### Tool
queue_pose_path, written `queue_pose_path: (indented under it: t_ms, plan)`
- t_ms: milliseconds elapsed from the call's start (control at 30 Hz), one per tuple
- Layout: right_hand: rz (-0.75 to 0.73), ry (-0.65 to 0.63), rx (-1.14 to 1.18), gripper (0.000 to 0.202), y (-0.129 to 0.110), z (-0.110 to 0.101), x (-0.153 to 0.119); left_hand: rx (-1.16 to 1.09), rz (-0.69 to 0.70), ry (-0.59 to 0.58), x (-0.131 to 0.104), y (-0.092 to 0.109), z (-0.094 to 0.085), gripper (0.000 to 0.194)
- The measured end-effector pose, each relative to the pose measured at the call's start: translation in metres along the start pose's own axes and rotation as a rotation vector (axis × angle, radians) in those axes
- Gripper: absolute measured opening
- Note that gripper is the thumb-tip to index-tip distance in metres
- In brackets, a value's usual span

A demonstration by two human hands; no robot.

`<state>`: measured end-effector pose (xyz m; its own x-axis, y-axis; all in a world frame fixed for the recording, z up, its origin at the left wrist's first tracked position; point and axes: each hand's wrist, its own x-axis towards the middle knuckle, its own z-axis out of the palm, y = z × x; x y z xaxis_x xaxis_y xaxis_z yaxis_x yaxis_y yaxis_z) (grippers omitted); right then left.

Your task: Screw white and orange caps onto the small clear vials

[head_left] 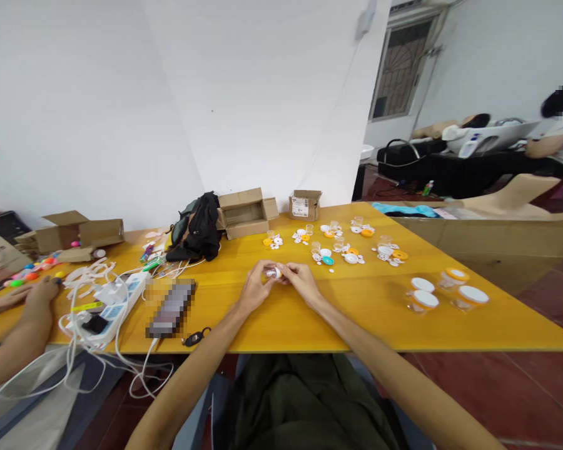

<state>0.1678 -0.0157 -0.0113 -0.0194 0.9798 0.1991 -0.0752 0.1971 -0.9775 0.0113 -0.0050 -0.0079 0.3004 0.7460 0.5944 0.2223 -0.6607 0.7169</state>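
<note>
Above the middle of the yellow table (304, 325), my left hand (257, 286) curls round a small transparent plastic jar (271, 273) lying on its side, with white parts showing at its right end. My right hand (303, 282) closes its fingertips on that same end; what exactly they pinch is partly hidden. Beyond the hands stand groups of loose parts: small jars, white discs (351, 257), orange rings (400, 255) and a teal ring (327, 260). Several assembled jars (423, 300) with white-and-orange lids stand at the right.
At left are a pixelated phone (171, 309), a key fob (196, 337) and a power strip (122, 309) with tangled white cables. A co-worker's hand (44, 290) rests by coloured balls. A black bag (197, 228) and cardboard boxes (244, 215) line the wall.
</note>
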Motion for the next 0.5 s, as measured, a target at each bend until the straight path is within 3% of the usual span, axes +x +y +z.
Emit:
queue_pose_path:
  t_ms: [500]
  plan:
    - [-0.04, -0.037, -0.12, 0.05, 0.006, -0.003, 0.0046, -0.022, -0.039, -0.013, 0.0009, -0.0002, -0.0005, 0.031]
